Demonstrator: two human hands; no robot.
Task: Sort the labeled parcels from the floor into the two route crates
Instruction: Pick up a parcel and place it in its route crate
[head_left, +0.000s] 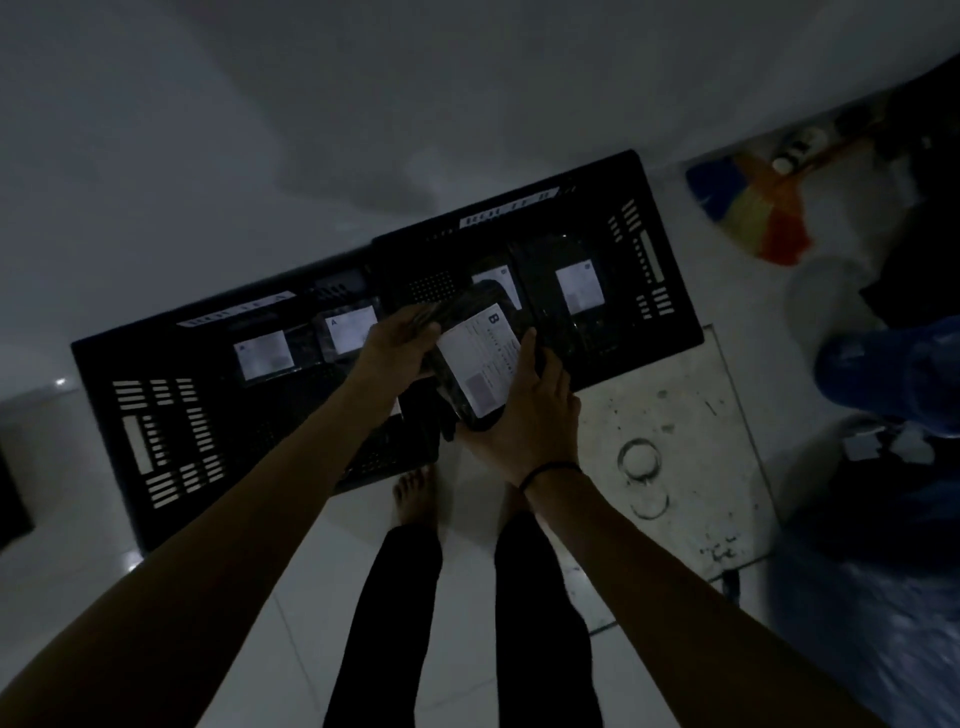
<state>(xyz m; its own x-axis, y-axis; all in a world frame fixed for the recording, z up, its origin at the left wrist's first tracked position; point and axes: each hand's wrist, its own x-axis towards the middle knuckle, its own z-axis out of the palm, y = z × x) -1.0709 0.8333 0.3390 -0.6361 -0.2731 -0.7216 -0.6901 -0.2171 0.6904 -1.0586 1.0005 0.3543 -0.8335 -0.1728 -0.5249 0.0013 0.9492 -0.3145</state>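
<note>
Parcel B (480, 366), a dark pouch with a white label facing up, is held in both hands at about waist height, over the near wall of the crates where the two meet. The left hand (402, 338) curls its fingers over the pouch's far-left edge. The right hand (524, 415) cups the near end from below, with its thumb running up the right edge. Both hands are closed on it, so the load is shared.

Its long axis points away from the body, from the right palm toward the crates, with the letter B at the far end of the label.

The right crate (670, 291) lies beyond the hands and to the right. It already holds two labelled pouches (579, 288); the light is too dim to read their letters with certainty. The left crate (130, 374) lies beyond the left hand and to the left. One of its pouches (353, 327) shows an A.

Judging by the letters, this pouch belongs to the right crate. The right hand is the nearer one and already bears the weight, so a short carry forward and rightward should do, with the left hand letting go first.
</note>
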